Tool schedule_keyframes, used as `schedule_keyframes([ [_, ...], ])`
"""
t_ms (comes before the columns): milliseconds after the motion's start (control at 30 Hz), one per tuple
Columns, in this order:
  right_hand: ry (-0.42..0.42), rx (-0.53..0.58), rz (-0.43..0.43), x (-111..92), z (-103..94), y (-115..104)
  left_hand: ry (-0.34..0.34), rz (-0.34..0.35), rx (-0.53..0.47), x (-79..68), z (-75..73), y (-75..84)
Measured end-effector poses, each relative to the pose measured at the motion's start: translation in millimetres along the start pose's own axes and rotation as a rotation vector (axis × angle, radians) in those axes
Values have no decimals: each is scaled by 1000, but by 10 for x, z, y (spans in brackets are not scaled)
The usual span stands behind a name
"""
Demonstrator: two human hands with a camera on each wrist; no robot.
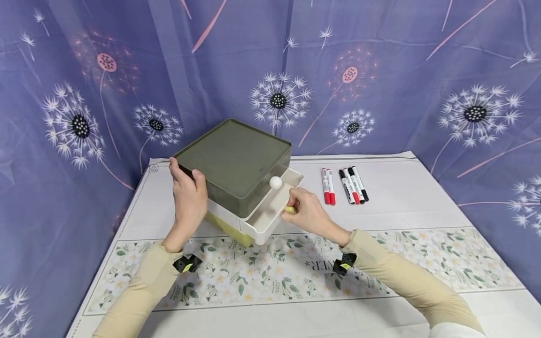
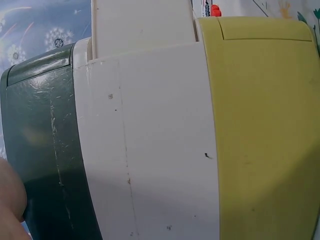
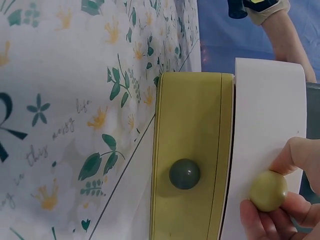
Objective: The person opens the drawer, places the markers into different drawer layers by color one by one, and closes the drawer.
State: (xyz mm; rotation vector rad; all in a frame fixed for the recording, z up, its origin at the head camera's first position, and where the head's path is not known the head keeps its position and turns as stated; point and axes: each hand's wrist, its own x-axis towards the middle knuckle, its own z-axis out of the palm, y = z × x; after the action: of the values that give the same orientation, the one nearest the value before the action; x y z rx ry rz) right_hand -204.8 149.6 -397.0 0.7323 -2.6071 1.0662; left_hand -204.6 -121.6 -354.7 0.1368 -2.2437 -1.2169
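A small three-tier drawer box stands at an angle on the table, with a dark green top tier (image 1: pixel 236 157), a white middle tier (image 2: pixel 150 130) and a yellow bottom tier (image 2: pixel 265 125). Its white drawer (image 1: pixel 270 206) is pulled partway out, and the part of its inside in view looks bare. My right hand (image 1: pixel 308 211) pinches the yellow knob (image 3: pixel 268 191) on that drawer's front. Against the box's left side rests my left hand (image 1: pixel 189 199), its fingertips at the top edge. A white knob (image 1: pixel 276 182) marks the top tier, a dark green knob (image 3: pixel 184 174) the bottom one.
To the right of the box lie two red-capped markers (image 1: pixel 328 187) side by side. Beyond them is a group of several markers (image 1: pixel 354 186) with black and red caps. A floral strip (image 1: pixel 253 277) runs across the white tablecloth, and a purple curtain (image 1: pixel 211 70) hangs behind.
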Motion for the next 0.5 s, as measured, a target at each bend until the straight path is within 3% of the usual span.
schedule_keyframes([
  [500,-10,-15,7,-47,-47,-10,4,-3,-1,-10,-4,8],
])
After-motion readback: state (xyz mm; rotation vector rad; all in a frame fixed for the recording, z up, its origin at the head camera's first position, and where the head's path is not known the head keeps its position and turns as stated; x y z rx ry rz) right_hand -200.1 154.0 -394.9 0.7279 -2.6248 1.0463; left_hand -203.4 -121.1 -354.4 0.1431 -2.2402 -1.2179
